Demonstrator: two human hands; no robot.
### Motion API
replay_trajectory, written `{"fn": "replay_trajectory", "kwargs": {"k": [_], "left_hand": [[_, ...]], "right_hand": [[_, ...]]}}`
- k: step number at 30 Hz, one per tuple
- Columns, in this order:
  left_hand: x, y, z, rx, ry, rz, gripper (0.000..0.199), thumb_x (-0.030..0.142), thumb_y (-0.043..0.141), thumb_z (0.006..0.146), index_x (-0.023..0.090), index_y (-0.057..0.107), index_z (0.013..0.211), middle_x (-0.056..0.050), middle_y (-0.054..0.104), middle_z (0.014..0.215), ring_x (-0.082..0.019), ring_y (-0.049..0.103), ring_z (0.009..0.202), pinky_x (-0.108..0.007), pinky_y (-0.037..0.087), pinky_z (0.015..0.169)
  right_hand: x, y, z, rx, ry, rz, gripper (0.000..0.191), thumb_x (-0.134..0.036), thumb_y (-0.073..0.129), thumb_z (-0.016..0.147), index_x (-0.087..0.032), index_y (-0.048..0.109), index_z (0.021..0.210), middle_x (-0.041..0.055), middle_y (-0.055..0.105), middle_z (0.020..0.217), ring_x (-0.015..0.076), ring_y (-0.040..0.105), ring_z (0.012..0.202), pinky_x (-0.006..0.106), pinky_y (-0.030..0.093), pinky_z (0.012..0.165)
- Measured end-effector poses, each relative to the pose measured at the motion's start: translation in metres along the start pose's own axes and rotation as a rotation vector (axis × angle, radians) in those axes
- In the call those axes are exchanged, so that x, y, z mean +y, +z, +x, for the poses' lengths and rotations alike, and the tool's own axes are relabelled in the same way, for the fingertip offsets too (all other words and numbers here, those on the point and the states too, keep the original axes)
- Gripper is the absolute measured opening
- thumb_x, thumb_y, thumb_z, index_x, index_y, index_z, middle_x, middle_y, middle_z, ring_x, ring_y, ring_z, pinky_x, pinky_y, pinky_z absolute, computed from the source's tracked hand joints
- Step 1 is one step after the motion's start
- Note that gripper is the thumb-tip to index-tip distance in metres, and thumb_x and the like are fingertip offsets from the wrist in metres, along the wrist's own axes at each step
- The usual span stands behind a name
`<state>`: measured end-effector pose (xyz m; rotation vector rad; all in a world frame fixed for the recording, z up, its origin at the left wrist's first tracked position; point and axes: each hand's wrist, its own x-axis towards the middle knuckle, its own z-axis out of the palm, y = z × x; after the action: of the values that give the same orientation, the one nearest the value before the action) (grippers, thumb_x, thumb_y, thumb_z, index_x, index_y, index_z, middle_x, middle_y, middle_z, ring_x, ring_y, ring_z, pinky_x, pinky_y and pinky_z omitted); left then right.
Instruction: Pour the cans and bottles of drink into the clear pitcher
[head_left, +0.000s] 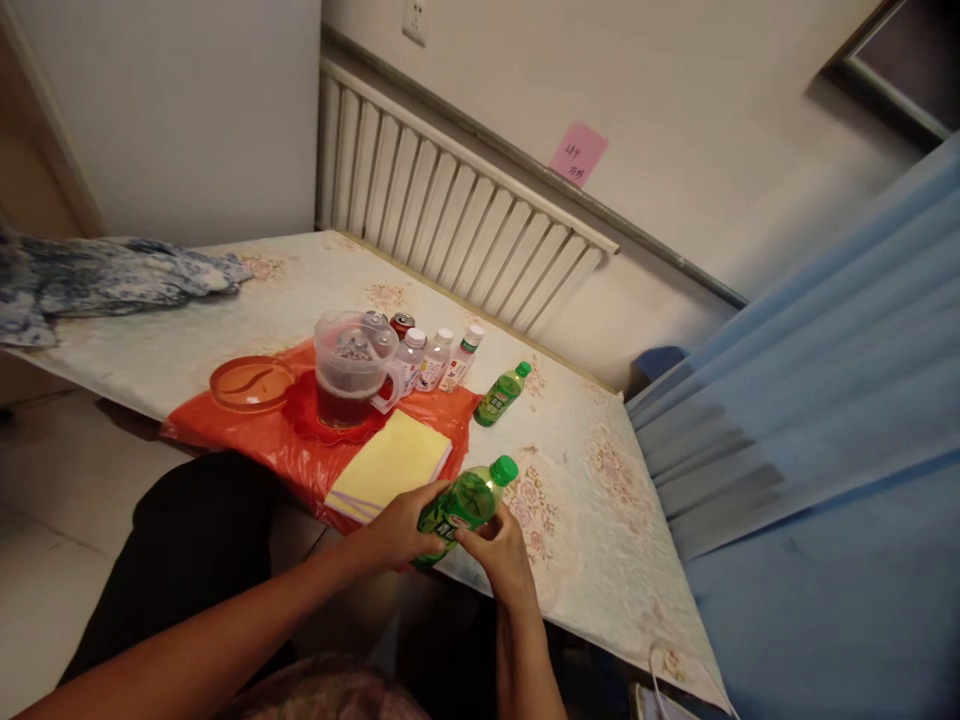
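A green-capped bottle with a green label (471, 498) is held between both hands near the table's front edge, tilted to the right. My left hand (405, 525) wraps round its left side. My right hand (504, 560) grips it from the right, thumb on the label. Just behind, a similar green bottle (502, 394) stands on the tablecloth. Left of the held bottle lies a stack of yellow paper (394, 460) on a red plastic sheet (300, 465). A clear pitcher with dark liquid (349, 370) stands on a red dish (296, 415).
Several small bottles with white caps (435, 360) and a red can (402, 324) stand behind the pitcher. An orange lid (251, 383) lies left. Patterned cloth (127, 275) covers the table's far left. A radiator (450, 200) and blue curtain (787, 400) border the table (585, 520).
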<state>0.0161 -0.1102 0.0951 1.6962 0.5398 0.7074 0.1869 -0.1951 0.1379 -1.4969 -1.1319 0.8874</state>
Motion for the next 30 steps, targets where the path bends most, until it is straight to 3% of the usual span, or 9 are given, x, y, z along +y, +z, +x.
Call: {"fn": "replay_trajectory", "kwargs": {"k": [4,8,10,13,18,30], "left_hand": [[-0.021,0.001,0.004,-0.004,0.011,0.168,0.084,0.032,0.074,0.07,0.02,0.047,0.148,-0.009,0.057,0.148,-0.031,0.055,0.133,-0.043,0.042,0.115],[-0.049,-0.018,0.018,0.112,-0.012,0.571,0.059,0.041,0.059,0.089,0.016,0.054,0.142,-0.014,0.059,0.146,-0.03,0.054,0.135,-0.044,0.041,0.117],[-0.062,-0.031,0.029,0.185,-0.006,0.789,0.05,0.038,0.05,0.094,0.013,0.058,0.137,-0.016,0.063,0.141,-0.029,0.056,0.133,-0.045,0.042,0.116],[-0.078,-0.047,0.047,0.237,-0.012,0.887,0.047,0.032,0.047,0.095,0.007,0.06,0.133,-0.023,0.059,0.143,-0.034,0.052,0.137,-0.052,0.04,0.116],[-0.1,-0.057,0.058,0.284,0.05,1.154,0.042,0.028,0.047,0.096,0.012,0.062,0.132,-0.021,0.058,0.146,-0.034,0.049,0.14,-0.053,0.039,0.116],[-0.098,-0.057,0.054,0.304,0.078,1.252,0.038,0.025,0.046,0.095,0.014,0.066,0.126,-0.017,0.064,0.139,-0.032,0.055,0.134,-0.05,0.042,0.113]], "right_hand": [[0.01,-0.016,-0.003,0.073,0.016,-0.017,0.045,-0.031,0.084,0.062,-0.021,0.072,0.104,0.0036,0.077,0.094,0.0217,0.069,0.079,0.032,0.057,0.07],[0.018,-0.04,0.003,0.183,0.022,-0.06,0.042,-0.036,0.085,0.062,-0.02,0.072,0.099,0.0032,0.076,0.09,0.0201,0.067,0.074,0.03,0.055,0.067],[0.023,-0.05,0.01,0.239,0.012,-0.076,0.041,-0.036,0.085,0.062,-0.019,0.072,0.098,0.0031,0.076,0.089,0.0198,0.067,0.074,0.03,0.055,0.068],[0.028,-0.063,0.023,0.324,-0.001,-0.096,0.042,-0.037,0.084,0.062,-0.019,0.072,0.098,0.0035,0.075,0.087,0.0214,0.068,0.079,0.03,0.054,0.069],[0.034,-0.083,0.049,0.421,-0.001,-0.105,0.04,-0.039,0.082,0.061,-0.018,0.072,0.093,0.0052,0.075,0.086,0.0234,0.068,0.082,0.031,0.054,0.07],[0.042,-0.109,0.143,0.525,-0.051,-0.202,0.039,-0.04,0.081,0.055,-0.018,0.071,0.085,0.0036,0.074,0.079,0.0214,0.065,0.074,0.03,0.051,0.067]]}}
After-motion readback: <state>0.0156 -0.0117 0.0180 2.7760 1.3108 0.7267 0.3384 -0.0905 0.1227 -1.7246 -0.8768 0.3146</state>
